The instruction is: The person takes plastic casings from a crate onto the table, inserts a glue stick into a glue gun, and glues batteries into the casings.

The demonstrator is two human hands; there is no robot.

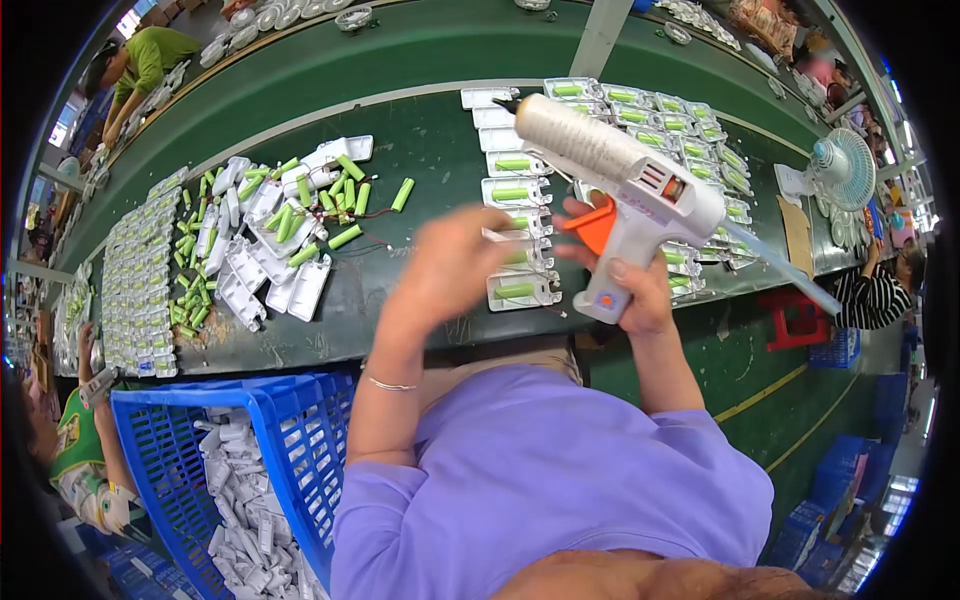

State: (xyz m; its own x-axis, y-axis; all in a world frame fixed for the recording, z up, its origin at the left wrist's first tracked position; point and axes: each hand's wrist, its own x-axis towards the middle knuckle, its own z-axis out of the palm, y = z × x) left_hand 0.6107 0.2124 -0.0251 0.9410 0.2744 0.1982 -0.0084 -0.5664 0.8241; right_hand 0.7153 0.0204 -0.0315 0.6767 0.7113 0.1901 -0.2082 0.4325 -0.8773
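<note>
My right hand (640, 290) is wrapped round the handle of a white hot glue gun (665, 200) with an orange trigger. Its nozzle points up and to the left, and a pale glue stick (780, 260) sticks out of the back. My left hand (455, 262) is smeared by motion above a column of white plastic housings (515, 163), near the glue gun's trigger. Whether its fingers hold anything is unclear. Most housings in this column have a green battery cell (515, 291) lying in them, some with thin wires.
Loose green cells and white housings lie in a heap (290, 220) on the green table (400, 120). Filled housings (140, 285) stand in rows at the left. A blue crate (260, 400) of white parts is beside me. A fan (842, 168) stands at right; other people sit around.
</note>
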